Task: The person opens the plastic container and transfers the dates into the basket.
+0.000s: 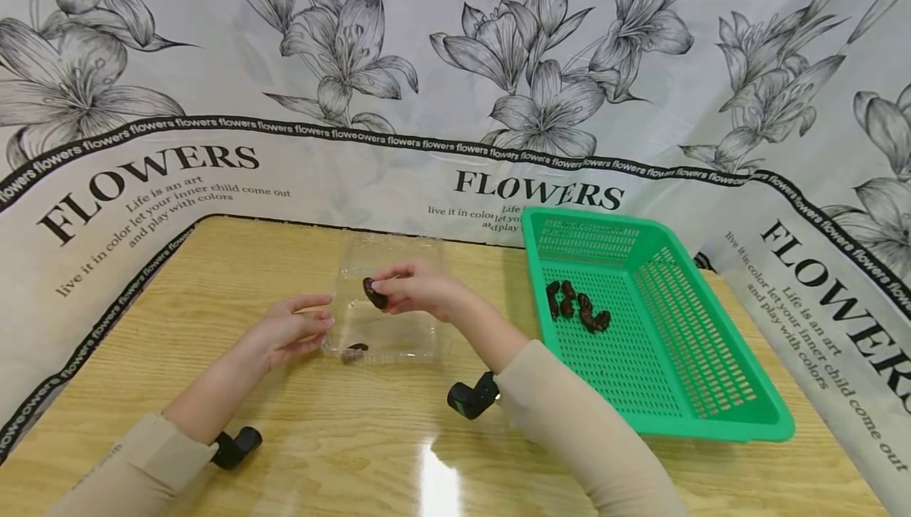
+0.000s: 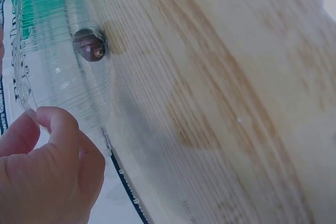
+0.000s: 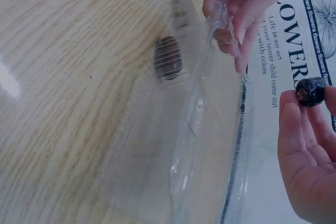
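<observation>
A clear plastic box (image 1: 420, 355) with a hinged lid lies opened on the table. In the left wrist view, the thumb and forefinger of my left hand (image 2: 55, 166) pinch its rim. One dark, wrinkled dried date (image 3: 168, 59) is in the box, by the near left corner in the head view. Above the box, my right hand (image 1: 423, 292) holds another dried date (image 1: 374, 294) between thumb and fingertips. The right wrist view shows this held date (image 3: 310, 92) apart from the box.
To the right stands a green plastic basket (image 1: 626, 414) with slotted sides, several dried dates (image 1: 587, 315) on its floor. A flower-printed cloth (image 1: 384, 177) rises behind the wooden table (image 1: 342, 438). Black wrist devices (image 1: 473, 397) sit under the forearms.
</observation>
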Demonstrator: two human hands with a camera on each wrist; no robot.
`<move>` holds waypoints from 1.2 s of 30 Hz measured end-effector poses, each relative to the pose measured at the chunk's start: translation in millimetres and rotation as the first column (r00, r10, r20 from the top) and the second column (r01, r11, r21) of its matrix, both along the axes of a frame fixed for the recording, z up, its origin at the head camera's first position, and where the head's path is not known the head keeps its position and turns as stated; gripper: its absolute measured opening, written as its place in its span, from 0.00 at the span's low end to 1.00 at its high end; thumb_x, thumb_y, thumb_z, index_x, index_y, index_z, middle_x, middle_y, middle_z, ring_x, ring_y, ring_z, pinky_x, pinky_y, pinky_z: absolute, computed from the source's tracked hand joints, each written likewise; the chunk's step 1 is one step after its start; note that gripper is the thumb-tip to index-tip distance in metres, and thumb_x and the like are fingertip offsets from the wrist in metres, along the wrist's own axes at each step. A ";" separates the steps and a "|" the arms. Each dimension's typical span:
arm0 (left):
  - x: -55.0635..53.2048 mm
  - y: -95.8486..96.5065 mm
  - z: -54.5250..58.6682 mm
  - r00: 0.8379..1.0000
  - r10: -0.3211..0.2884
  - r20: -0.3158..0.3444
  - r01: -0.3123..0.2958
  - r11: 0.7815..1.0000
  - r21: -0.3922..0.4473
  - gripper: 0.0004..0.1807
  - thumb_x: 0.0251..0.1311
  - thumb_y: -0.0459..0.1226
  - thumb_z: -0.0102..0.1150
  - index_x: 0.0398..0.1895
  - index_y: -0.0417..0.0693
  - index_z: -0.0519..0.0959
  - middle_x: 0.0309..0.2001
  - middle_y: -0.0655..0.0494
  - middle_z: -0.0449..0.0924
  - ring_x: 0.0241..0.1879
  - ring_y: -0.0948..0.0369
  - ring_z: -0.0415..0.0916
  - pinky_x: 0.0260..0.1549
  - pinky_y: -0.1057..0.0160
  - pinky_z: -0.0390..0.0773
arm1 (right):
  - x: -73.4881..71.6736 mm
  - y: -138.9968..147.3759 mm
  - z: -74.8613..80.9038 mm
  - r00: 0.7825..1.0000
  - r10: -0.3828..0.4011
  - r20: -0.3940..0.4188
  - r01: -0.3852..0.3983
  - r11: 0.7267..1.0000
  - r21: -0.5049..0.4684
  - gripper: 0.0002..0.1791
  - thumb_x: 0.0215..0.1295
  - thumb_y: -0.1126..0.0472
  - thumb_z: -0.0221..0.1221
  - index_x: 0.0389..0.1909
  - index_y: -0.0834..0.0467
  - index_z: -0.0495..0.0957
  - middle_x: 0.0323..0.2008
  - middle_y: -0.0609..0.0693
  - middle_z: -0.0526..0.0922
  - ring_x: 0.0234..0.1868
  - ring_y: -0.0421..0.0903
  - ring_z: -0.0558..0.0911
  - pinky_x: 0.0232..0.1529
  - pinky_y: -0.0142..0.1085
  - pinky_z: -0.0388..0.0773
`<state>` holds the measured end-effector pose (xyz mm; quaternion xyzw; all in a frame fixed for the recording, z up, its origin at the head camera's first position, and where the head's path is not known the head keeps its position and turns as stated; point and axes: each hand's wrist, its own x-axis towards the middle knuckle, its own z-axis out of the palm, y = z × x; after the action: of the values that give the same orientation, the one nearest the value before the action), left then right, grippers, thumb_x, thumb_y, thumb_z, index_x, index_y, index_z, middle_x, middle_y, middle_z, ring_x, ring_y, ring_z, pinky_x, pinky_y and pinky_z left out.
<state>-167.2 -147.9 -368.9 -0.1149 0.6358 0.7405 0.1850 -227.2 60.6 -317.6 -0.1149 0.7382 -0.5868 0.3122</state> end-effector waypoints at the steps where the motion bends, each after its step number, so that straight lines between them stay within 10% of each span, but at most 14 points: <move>1: 0.3 0.1 0.1 1.000 -0.001 0.000 0.001 1.000 0.000 0.34 0.62 0.24 0.52 0.70 0.34 0.52 0.40 0.52 0.68 0.33 0.66 0.72 0.30 0.72 0.76 | 0.5 1.2 1.5 1.000 -0.004 0.007 0.004 1.000 -0.009 0.16 0.66 0.68 0.53 0.53 0.71 0.73 0.39 0.61 0.80 0.25 0.41 0.79 0.42 0.40 0.80; 8: 1.5 -0.7 0.1 1.000 -0.009 -0.005 0.009 1.000 0.003 0.34 0.62 0.24 0.51 0.70 0.34 0.51 0.44 0.49 0.66 0.34 0.66 0.72 0.30 0.72 0.75 | 2.9 12.3 16.6 0.999 -0.038 0.030 0.040 0.997 -0.072 0.17 0.66 0.69 0.53 0.54 0.72 0.71 0.31 0.54 0.80 0.24 0.41 0.80 0.30 0.30 0.79; 36: 1.0 0.6 3.3 1.000 -0.017 -0.005 0.017 1.000 -0.007 0.34 0.62 0.25 0.51 0.70 0.33 0.50 0.40 0.52 0.68 0.33 0.66 0.73 0.30 0.72 0.75 | -2.6 107.8 55.8 0.984 -0.176 0.024 0.177 0.977 -0.116 0.17 0.68 0.69 0.50 0.55 0.71 0.68 0.30 0.50 0.83 0.29 0.43 0.83 0.38 0.33 0.80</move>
<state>-166.3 -147.3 -365.6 -0.1083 0.6398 0.7370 0.1894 -229.8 168.4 -261.8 -0.0631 0.7076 -0.6553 0.2567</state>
